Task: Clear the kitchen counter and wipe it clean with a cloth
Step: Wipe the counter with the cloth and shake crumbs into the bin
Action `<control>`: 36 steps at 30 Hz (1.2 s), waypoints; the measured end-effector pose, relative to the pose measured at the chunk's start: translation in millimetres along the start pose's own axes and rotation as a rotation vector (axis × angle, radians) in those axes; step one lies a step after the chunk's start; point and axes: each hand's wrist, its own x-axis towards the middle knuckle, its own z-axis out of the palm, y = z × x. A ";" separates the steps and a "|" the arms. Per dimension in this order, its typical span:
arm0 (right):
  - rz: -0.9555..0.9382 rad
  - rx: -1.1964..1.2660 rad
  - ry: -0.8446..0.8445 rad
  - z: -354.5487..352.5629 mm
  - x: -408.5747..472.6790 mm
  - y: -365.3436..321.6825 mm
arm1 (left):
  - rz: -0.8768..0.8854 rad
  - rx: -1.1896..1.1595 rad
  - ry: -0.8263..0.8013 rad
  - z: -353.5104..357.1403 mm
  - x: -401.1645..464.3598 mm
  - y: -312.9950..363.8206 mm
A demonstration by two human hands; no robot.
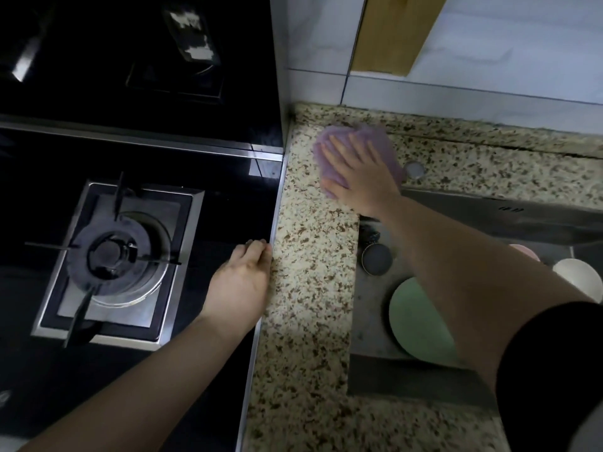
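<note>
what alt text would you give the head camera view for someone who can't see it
A person's right hand presses a purple cloth flat on the back of a speckled counter, while the left hand rests on the edge of a black gas stove. A sink to the right holds a green plate and other dishes.

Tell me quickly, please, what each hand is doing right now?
Left hand: holds nothing, fingers loosely curled, resting at the edge of the stove.
Right hand: open, fingers straight, pressing the purple cloth flat on the counter.
</note>
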 end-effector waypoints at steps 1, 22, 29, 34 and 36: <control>0.030 0.001 -0.001 0.9 -9.6 15.2 | 0.004 -0.003 0.012 0.5 0.1 0.4; 0.043 0.345 0.245 11.8 -64.5 -88.6 | -0.098 -0.802 0.233 13.5 -36.5 -29.2; -0.146 0.488 0.213 29.1 -140.3 -187.9 | -0.075 -0.839 0.346 9.5 -69.7 -52.4; -0.129 0.555 0.247 46.4 -218.4 -241.9 | 0.046 -0.790 0.256 15.8 -92.7 -58.7; -0.163 0.600 0.265 55.3 -243.8 -253.8 | 0.095 -0.778 0.217 21.9 -99.2 -57.6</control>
